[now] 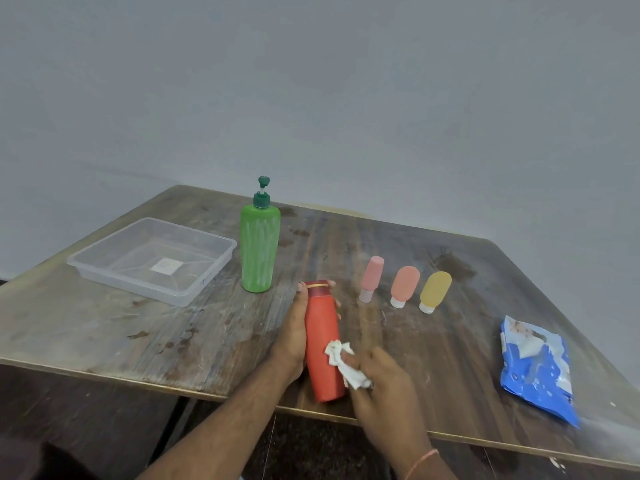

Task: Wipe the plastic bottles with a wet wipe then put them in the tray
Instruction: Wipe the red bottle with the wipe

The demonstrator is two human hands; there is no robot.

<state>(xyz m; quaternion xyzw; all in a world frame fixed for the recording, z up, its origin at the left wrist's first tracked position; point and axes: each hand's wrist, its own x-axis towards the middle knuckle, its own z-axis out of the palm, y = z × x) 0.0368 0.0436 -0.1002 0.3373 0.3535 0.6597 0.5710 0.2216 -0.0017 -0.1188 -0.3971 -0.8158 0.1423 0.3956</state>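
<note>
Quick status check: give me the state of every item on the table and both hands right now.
Red bottle: held off the table, being wiped.
Wet wipe: crumpled, pressed against the red bottle.
Left hand: grips the red bottle.
Right hand: pinches the wet wipe.
Tray: no bottles inside.
Green pump bottle: upright on the table.
Three small tubes: standing cap-down in a row.
Wipes pack: lying flat, flap open.
</note>
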